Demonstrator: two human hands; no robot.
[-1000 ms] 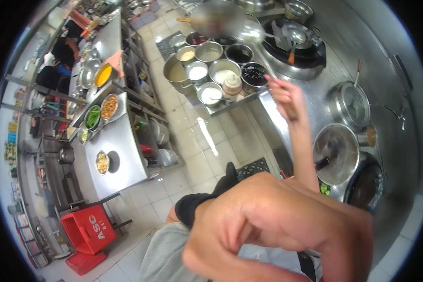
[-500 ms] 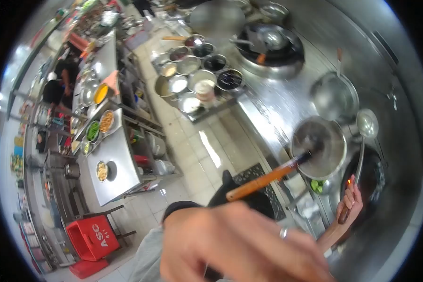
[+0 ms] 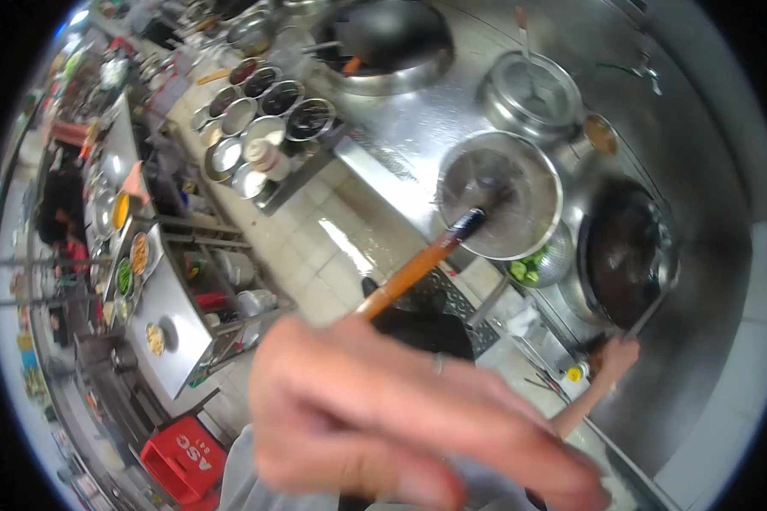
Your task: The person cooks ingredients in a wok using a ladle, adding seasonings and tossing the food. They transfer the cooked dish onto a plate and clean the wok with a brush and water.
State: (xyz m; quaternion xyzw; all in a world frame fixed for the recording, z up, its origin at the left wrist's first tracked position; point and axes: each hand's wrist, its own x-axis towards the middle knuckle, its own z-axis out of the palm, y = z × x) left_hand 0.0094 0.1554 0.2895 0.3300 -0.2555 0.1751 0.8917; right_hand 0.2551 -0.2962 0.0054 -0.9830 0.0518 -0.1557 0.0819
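Note:
My left hand (image 3: 392, 409) is large and blurred in the foreground, its fingers stretched toward the right and a ring on one of them. I make out nothing in it. Behind it rises the wooden handle (image 3: 418, 271) of a tool whose dark end leans into a metal pot (image 3: 460, 243). On the right, my right hand (image 3: 618, 353) is closed around the handle end of a metal ladle (image 3: 649, 313). That ladle reaches to the edge of a dark wok (image 3: 618, 264); its bowl cannot be made out.
Green vegetables (image 3: 527, 268) lie in a strainer beside the pot. Behind stand a lidded pot (image 3: 537, 98) and another wok (image 3: 383, 43). Several sauce pots (image 3: 311, 119) are at the upper left. Farther left are a steel table (image 3: 175, 349) and a red bin (image 3: 179, 456).
The view has shifted, bringing the wok more into sight. The ladle, held up over the stove before, has come down to the wok. My left hand still hangs in front, fingers now straighter.

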